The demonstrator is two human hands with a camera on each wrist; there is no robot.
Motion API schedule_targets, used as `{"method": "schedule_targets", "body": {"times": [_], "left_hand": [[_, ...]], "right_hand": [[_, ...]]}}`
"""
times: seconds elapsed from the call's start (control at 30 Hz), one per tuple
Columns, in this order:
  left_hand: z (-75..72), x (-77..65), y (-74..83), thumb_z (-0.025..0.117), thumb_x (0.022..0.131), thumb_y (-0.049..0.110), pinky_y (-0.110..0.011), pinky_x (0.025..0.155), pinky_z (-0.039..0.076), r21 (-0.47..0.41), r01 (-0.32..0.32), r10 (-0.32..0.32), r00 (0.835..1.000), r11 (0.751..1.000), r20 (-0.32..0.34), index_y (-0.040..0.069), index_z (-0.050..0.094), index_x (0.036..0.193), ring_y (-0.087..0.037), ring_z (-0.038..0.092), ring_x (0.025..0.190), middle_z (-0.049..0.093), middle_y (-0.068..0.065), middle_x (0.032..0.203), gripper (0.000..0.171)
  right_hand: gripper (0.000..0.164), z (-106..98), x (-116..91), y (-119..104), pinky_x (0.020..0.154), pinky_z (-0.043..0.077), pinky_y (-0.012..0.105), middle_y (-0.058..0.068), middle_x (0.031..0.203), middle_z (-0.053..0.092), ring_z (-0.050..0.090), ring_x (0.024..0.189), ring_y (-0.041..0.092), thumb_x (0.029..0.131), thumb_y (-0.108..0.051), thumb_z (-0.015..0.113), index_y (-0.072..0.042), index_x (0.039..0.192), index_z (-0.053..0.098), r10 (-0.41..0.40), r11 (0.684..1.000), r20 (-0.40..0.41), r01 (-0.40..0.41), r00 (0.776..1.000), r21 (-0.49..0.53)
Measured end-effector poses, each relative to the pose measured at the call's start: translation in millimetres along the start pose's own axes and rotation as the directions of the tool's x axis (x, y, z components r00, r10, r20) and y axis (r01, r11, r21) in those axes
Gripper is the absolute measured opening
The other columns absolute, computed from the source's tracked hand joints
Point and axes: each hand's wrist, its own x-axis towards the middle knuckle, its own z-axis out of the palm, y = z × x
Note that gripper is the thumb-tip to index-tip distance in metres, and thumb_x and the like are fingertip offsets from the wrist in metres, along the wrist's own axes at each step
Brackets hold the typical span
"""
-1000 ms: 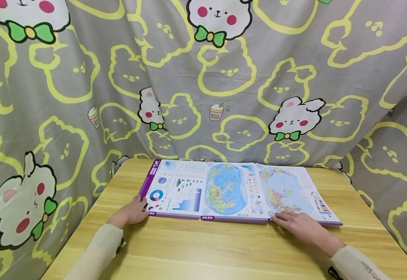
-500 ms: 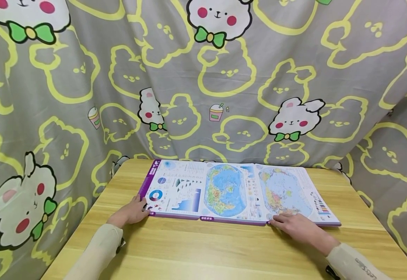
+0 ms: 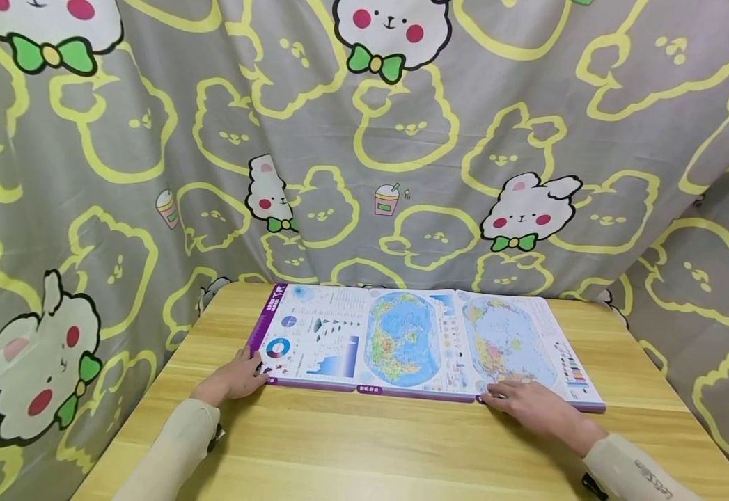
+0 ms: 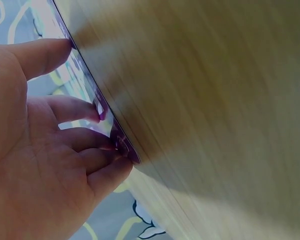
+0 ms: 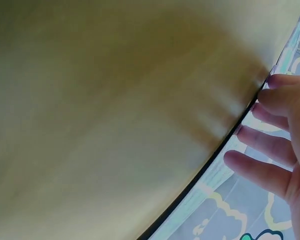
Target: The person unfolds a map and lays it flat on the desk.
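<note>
A folded world map [image 3: 333, 341] with purple trim lies across the far part of the table. Charts fill its left panel, and world maps show on the middle and right panels. At its left front corner, the left hand [image 3: 235, 378] touches the purple border with thumb and fingertips, as the left wrist view [image 4: 55, 135] hand shows. On the front edge near the right panel rests the right hand [image 3: 536, 407]. Its fingers lie fairly straight with the tips at the edge; the right wrist view shows the right hand [image 5: 285, 135] along that edge.
Wood-grain table [image 3: 370, 452] stretches in front of the map. A grey curtain [image 3: 364, 139] printed with yellow outlines and white rabbits hangs close behind and on both sides. Light sleeves cover both forearms.
The right hand has shifted slightly left, and the map's right front corner has moved slightly left and nearer. The left hand has hardly moved.
</note>
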Motion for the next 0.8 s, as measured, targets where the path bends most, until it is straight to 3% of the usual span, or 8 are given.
{"method": "schedule_targets", "body": {"times": [0.5,0.67,0.8], "left_hand": [[0.6,1.6,-1.4,0.052,0.095,0.034,-0.061,0.107,0.017,0.013,-0.013,0.013,1.0,1.0,-0.01,-0.016,0.03,0.139,-0.052,0.012,0.134,0.011,-0.04,0.146,0.07],[-2.1,3.9,1.7,0.059,0.092,0.032,-0.061,0.104,0.025,0.066,-0.033,0.037,0.997,0.997,-0.064,-0.013,0.043,0.133,-0.051,0.025,0.131,0.023,-0.038,0.144,0.063],[-7.5,5.6,11.8,0.058,0.091,0.03,-0.06,0.102,0.029,0.084,-0.059,0.069,0.991,0.995,-0.115,-0.007,0.051,0.129,-0.05,0.029,0.13,0.028,-0.036,0.143,0.054]], "right_hand": [[0.037,0.4,-2.6,1.2,0.064,0.055,0.039,0.008,0.108,0.065,0.064,0.092,0.026,0.078,-0.004,0.059,-0.015,0.111,0.071,0.004,1.0,-0.006,-0.004,1.0,0.008],[0.037,-1.5,-1.0,2.3,0.066,0.055,0.041,0.008,0.107,0.065,0.063,0.093,0.026,0.078,-0.002,0.063,-0.014,0.112,0.07,0.021,0.999,0.007,-0.021,1.0,0.025],[0.034,-2.8,2.6,1.5,0.071,0.055,0.042,0.009,0.106,0.066,0.064,0.092,0.026,0.078,-0.003,0.067,-0.01,0.111,0.069,0.07,0.995,-0.034,-0.067,0.997,0.078]]}}
